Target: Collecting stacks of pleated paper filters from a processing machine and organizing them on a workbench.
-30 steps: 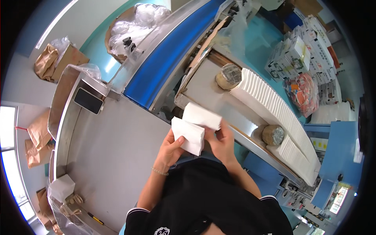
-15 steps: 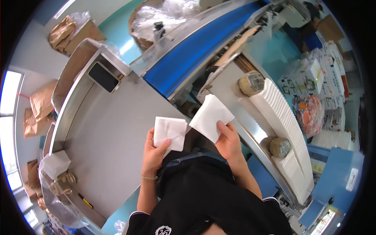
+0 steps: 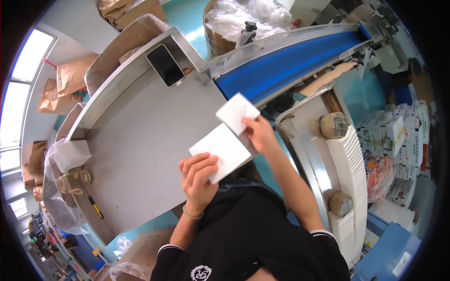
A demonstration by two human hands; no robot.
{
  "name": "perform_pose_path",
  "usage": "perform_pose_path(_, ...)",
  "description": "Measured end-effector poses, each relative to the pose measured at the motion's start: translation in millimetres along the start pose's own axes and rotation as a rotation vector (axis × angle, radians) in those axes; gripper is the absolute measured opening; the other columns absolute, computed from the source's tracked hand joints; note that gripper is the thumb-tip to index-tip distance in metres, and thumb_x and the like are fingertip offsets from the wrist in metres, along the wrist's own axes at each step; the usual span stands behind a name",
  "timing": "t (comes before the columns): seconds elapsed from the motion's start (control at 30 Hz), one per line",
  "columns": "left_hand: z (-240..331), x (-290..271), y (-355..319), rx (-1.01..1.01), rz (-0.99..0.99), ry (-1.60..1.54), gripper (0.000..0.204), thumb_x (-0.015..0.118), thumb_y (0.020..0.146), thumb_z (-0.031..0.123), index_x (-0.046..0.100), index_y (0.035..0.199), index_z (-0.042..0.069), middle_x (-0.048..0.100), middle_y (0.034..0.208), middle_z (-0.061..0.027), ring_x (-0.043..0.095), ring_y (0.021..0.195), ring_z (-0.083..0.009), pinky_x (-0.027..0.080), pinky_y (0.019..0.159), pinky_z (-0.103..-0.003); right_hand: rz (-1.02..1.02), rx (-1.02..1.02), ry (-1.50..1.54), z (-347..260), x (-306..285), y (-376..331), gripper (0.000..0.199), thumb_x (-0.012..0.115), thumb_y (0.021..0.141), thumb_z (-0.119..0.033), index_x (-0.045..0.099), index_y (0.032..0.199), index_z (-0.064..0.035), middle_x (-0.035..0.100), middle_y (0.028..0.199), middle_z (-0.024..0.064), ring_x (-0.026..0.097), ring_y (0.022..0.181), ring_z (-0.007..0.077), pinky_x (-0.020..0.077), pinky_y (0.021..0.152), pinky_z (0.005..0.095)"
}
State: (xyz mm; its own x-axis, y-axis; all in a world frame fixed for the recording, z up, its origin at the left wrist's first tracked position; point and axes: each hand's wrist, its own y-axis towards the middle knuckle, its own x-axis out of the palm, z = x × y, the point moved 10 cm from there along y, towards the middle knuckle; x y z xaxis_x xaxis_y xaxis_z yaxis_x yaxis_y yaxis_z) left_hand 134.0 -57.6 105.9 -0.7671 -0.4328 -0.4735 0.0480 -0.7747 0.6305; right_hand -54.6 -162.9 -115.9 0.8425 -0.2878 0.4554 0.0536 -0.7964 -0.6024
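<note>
Gripping a white folded pad [image 3: 224,150] above the grey counter [image 3: 140,154], the left hand [image 3: 199,175] closes its fingers on it while the right hand [image 3: 258,133] pinches a smaller white pad [image 3: 236,112] at one o'clock, and a cardboard bin [image 3: 220,42] at twelve holds crumpled clear plastic [image 3: 243,14].

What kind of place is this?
Probably a packing line in a small factory: a blue conveyor belt runs beside a steel worktable, and a long row of stacked white packets waits alongside.
</note>
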Motion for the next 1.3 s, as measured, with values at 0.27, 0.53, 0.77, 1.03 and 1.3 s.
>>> perform_pose_path(0.27,8,2,0,0.110,-0.032,0.080,0.019,0.068,0.071,-0.006,0.061,0.079,0.009,0.070,0.094,-0.0027,0.066,0.094,-0.0226,0.045,0.084,-0.036,0.295,-0.117,-0.062,-59,5,-22,0.036,0.055,0.097,-0.027,0.051,0.126,-0.0055,0.053,0.124,0.0074,0.055,0.109,0.0219,0.0422,0.092,0.0369)
perform_pose_path(0.53,8,30,10,0.068,-0.109,-0.025,0.021,0.070,0.069,-0.004,0.061,0.084,0.008,0.070,0.097,-0.0054,0.065,0.096,-0.0240,0.045,0.090,-0.037,-0.414,-0.438,-0.260,-219,168,-224,0.069,0.041,0.098,-0.046,0.029,0.147,0.0009,0.039,0.145,0.0246,0.049,0.124,0.0327,0.0437,0.098,0.0380)
perform_pose_path(0.77,-20,58,3,-0.361,-0.096,-0.589,0.036,0.069,0.080,-0.009,0.051,0.109,0.002,0.061,0.110,-0.0145,0.060,0.100,-0.0205,0.049,0.086,-0.032,-0.728,-0.103,-0.064,-197,190,-279,0.061,0.037,0.099,-0.047,0.046,0.129,0.0061,0.056,0.108,0.0249,0.059,0.101,0.0337,0.0483,0.087,0.0408)
perform_pose_path(1.03,-4,105,3,-0.829,-0.340,-1.073,0.034,0.059,0.094,0.002,0.046,0.125,0.002,0.057,0.114,-0.0068,0.055,0.105,-0.0124,0.045,0.089,-0.028,-0.989,-0.544,-0.035,-141,166,-323,0.069,0.028,0.100,-0.050,0.058,0.116,0.0090,0.064,0.099,0.0222,0.064,0.087,0.0323,0.0510,0.079,0.0383)
perform_pose_path(1.3,20,112,-5,-0.870,-0.580,-1.152,0.058,0.062,0.094,0.009,0.033,0.144,0.001,0.056,0.124,-0.0075,0.054,0.114,-0.0133,0.043,0.096,-0.029,0.183,-0.961,-1.347,-196,64,-253,0.029,0.069,0.075,0.001,0.064,0.103,-0.0021,0.056,0.121,0.0180,0.060,0.099,0.0301,0.0487,0.084,0.0358)
